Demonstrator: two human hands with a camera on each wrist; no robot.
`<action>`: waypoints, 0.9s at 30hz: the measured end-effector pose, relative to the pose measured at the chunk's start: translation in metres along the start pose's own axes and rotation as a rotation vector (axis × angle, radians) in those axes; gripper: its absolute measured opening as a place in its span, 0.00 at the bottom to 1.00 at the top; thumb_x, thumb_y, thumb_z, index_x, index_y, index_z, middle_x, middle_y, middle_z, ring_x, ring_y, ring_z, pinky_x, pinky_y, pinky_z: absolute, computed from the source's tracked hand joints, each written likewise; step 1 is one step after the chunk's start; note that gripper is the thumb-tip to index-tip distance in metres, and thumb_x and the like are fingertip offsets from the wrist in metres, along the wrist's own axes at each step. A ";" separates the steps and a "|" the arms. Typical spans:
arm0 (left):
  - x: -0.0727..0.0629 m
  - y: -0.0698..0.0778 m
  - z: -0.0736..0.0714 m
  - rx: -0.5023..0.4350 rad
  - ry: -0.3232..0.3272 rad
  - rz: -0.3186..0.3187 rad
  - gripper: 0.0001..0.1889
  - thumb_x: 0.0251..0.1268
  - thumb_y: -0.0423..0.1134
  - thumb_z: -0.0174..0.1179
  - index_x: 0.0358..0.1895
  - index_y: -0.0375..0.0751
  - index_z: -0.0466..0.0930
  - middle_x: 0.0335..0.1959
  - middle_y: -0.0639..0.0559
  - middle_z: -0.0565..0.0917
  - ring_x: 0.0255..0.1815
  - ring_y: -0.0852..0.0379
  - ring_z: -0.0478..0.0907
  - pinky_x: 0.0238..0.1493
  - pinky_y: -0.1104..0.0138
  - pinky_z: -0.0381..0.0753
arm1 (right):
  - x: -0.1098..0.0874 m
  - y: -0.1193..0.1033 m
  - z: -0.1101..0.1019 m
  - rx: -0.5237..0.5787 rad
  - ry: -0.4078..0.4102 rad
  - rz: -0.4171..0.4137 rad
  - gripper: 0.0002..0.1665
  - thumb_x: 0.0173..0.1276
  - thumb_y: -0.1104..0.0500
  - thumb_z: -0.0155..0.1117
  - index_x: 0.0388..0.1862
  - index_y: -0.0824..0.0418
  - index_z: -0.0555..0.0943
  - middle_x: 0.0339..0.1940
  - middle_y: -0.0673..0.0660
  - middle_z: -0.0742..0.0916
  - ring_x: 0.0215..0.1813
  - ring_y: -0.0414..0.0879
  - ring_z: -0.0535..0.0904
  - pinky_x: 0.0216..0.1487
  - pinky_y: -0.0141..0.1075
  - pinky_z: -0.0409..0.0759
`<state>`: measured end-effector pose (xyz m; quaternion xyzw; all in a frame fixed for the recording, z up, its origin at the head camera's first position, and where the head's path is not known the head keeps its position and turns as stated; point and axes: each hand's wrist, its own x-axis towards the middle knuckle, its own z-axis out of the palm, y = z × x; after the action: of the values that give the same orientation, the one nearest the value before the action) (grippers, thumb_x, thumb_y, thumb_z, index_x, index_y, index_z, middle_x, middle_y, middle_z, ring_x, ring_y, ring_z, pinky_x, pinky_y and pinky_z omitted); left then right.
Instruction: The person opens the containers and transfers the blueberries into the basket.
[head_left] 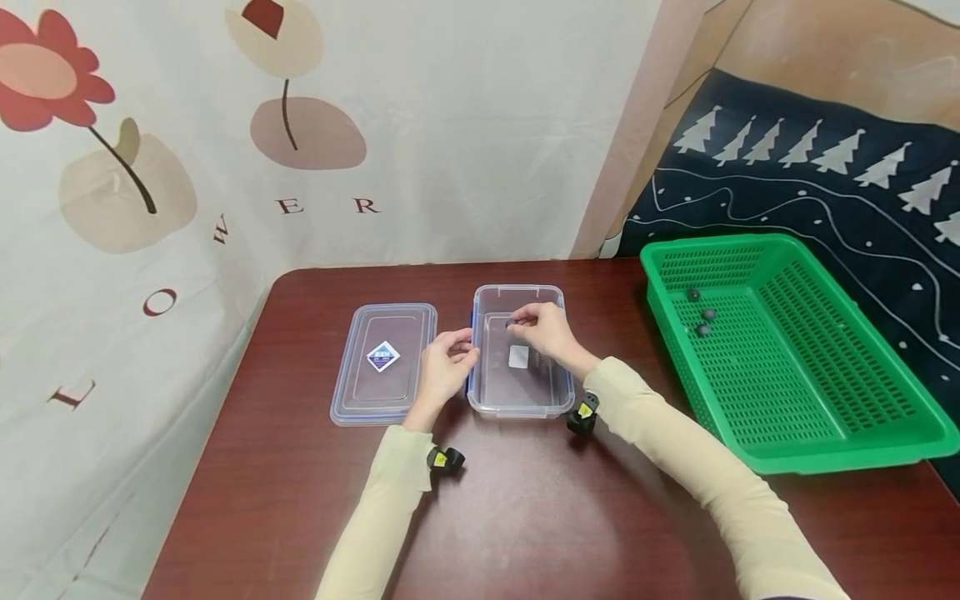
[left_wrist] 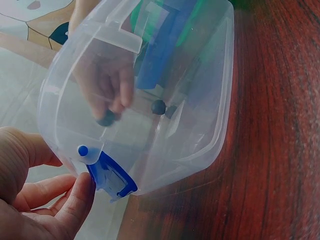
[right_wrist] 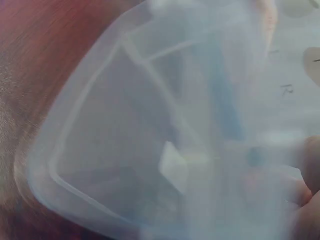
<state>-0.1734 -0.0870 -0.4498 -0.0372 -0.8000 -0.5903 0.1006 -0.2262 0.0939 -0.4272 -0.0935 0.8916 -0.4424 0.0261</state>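
My right hand (head_left: 543, 329) reaches into a clear plastic container (head_left: 521, 412), pinching a small dark ball (left_wrist: 106, 118) between thumb and fingertips. A second dark ball (left_wrist: 158, 107) lies on the container's floor beside a white label (head_left: 518, 357). At the container's left side is my left hand (head_left: 445, 367). Its fingertips touch a hanging blue side latch (left_wrist: 112, 175), the fingers loosely bent and not wrapped round it. In the right wrist view the clear wall blurs most of the work, and only part of the right hand's fingers (right_wrist: 300, 192) shows.
A clear lid (head_left: 352, 408) with a blue-and-white sticker lies left of the container. On the right stands a green slotted basket (head_left: 795, 462), holding three dark balls (head_left: 702, 329) near its left wall. The brown table (head_left: 300, 500) meets a printed cloth (head_left: 465, 167) at the back.
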 end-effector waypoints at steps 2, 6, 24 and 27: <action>0.000 0.000 0.000 -0.002 0.002 -0.002 0.16 0.52 0.20 0.60 0.47 0.19 0.77 0.41 0.31 0.79 0.40 0.39 0.80 0.44 0.66 0.85 | -0.002 -0.003 -0.009 0.008 0.014 0.005 0.12 0.58 0.62 0.68 0.39 0.69 0.84 0.31 0.60 0.87 0.33 0.48 0.82 0.32 0.30 0.81; 0.000 0.000 -0.001 0.005 0.004 0.000 0.16 0.52 0.21 0.60 0.47 0.19 0.77 0.41 0.31 0.79 0.40 0.40 0.80 0.44 0.66 0.85 | -0.007 -0.007 -0.032 0.023 0.055 0.046 0.13 0.58 0.62 0.68 0.41 0.68 0.84 0.34 0.61 0.87 0.35 0.49 0.82 0.33 0.32 0.82; -0.002 0.002 -0.001 0.036 0.009 0.010 0.16 0.52 0.22 0.61 0.46 0.20 0.78 0.40 0.31 0.80 0.40 0.40 0.81 0.43 0.66 0.85 | -0.037 0.021 -0.150 0.081 0.233 0.211 0.22 0.65 0.55 0.62 0.53 0.68 0.79 0.44 0.62 0.84 0.37 0.39 0.79 0.39 0.24 0.80; -0.002 0.002 -0.001 0.034 0.009 0.008 0.16 0.52 0.21 0.61 0.46 0.20 0.78 0.40 0.31 0.80 0.39 0.40 0.81 0.43 0.66 0.85 | -0.046 0.031 -0.167 0.117 0.256 0.215 0.24 0.65 0.55 0.63 0.54 0.70 0.78 0.35 0.50 0.84 0.32 0.32 0.80 0.37 0.22 0.81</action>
<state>-0.1712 -0.0873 -0.4484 -0.0358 -0.8095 -0.5762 0.1073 -0.2074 0.2522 -0.3520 0.0614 0.8651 -0.4966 -0.0350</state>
